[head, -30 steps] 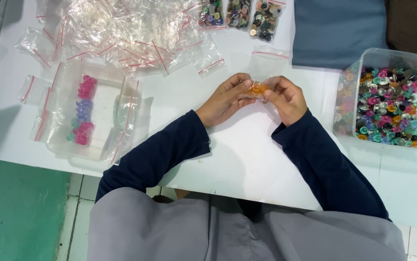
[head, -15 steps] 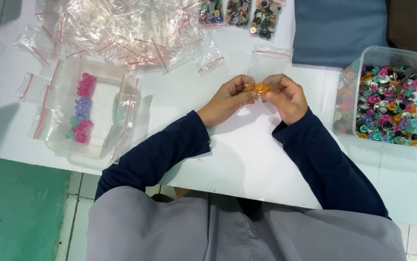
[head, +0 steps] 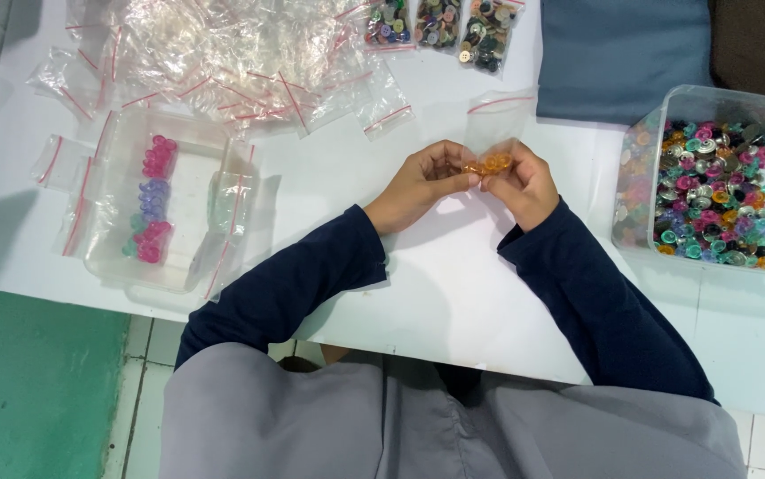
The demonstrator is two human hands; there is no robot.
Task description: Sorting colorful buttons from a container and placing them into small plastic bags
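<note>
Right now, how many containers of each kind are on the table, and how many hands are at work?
Clear plastic tubs: 2, the left tub and the right tub.
Filled button bags at the top edge: 3.
Bag held in the hands: 1.
Loose empty bags: too many and too overlapped to count.
Hands: 2, left hand and right hand.
Total counted: 8.

Bright, even overhead light; soft shadows; glare on plastic bags [head: 223,53]; sharp focus.
</note>
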